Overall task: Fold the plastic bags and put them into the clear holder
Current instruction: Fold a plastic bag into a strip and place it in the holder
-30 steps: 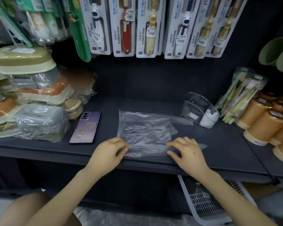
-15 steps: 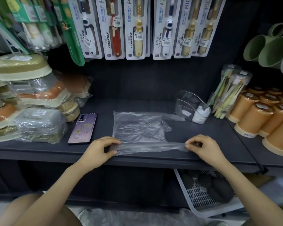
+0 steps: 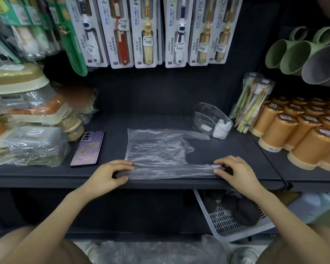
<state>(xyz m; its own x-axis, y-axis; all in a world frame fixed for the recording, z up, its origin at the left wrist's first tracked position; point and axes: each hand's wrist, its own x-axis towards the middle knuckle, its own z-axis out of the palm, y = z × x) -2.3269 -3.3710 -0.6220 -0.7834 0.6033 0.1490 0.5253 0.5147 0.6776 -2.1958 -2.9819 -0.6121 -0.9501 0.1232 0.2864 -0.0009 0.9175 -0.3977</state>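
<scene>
A clear plastic bag [image 3: 156,147] lies flat on the dark shelf [image 3: 160,121], its near strip stretched sideways along the front edge. My left hand [image 3: 111,174] pinches the left end of that strip. My right hand [image 3: 234,172] pinches the right end, by the bag's handle. The clear holder [image 3: 210,119] stands at the back right of the shelf, with a white folded bag [image 3: 221,128] inside its right compartment. More clear bags [image 3: 152,250] lie on the floor between my feet.
A purple phone [image 3: 88,148] lies left of the bag. Wrapped soap boxes [image 3: 27,130] are stacked at the left. Orange cups [image 3: 303,134] and a toothbrush pack [image 3: 250,103] stand at the right. A white basket [image 3: 232,216] sits below the shelf. Packaged toothbrushes [image 3: 147,33] hang above.
My hands moved apart along the bag's near edge, the right hand sliding out to the handle end. The near strip is now pulled taut between them.
</scene>
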